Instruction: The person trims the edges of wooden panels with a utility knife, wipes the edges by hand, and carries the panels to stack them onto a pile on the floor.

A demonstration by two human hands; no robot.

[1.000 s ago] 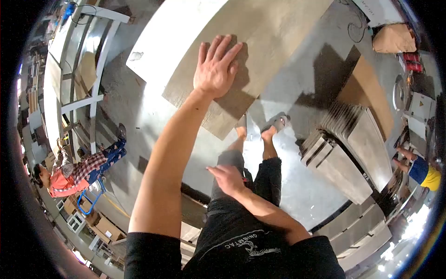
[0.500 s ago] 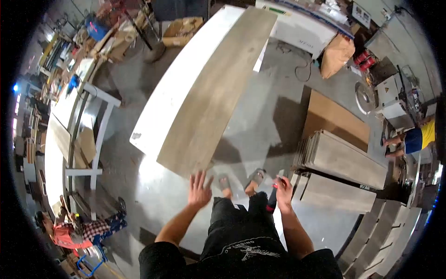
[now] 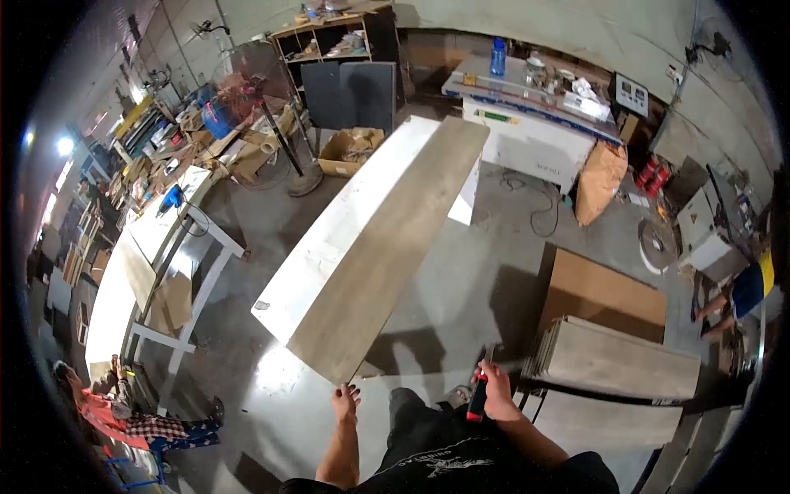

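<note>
Board (image 3: 391, 259) lies lengthwise on white table (image 3: 333, 239); left hand (image 3: 346, 405), at board's near corner, fingers bent, grip unclear; right hand (image 3: 497, 395), right of board, fingers wrapped around red-and-black tool (image 3: 476, 402).

Open floor (image 3: 448, 300) ran between the long board (image 3: 395, 235) and the stacked panels (image 3: 617, 354). A standing fan (image 3: 282, 140) and cardboard box (image 3: 336, 165) obstructed the far left.

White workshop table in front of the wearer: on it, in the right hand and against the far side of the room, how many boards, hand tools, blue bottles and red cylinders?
Wood-grain board: 1
Black-and-red hand tool: 1
Blue bottle: 1
Red cylinders: 2
Total: 5
</note>
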